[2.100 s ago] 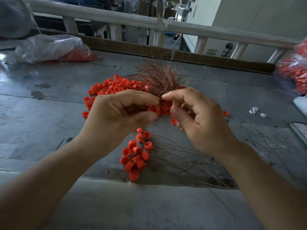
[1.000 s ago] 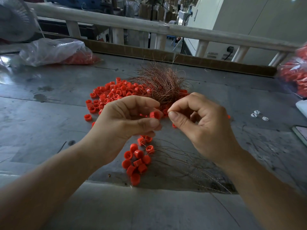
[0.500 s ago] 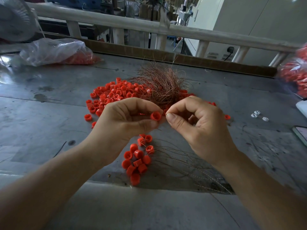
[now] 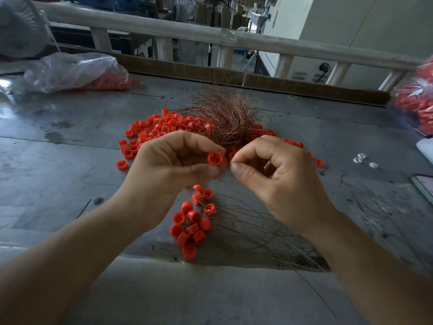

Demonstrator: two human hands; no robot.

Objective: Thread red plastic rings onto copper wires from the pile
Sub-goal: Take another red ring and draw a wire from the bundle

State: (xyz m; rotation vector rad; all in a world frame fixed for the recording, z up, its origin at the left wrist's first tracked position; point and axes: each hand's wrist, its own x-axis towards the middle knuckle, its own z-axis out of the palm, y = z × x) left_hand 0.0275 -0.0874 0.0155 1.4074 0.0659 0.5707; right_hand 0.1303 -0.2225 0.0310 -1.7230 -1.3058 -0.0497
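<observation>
your left grip (image 4: 168, 167) pinches a red ring (image 4: 214, 158). your right grip (image 4: 281, 179) pinches tight beside it; on what, unclear.

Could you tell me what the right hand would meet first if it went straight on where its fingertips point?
The right hand would most likely meet the red ring that the left hand pinches.
</observation>
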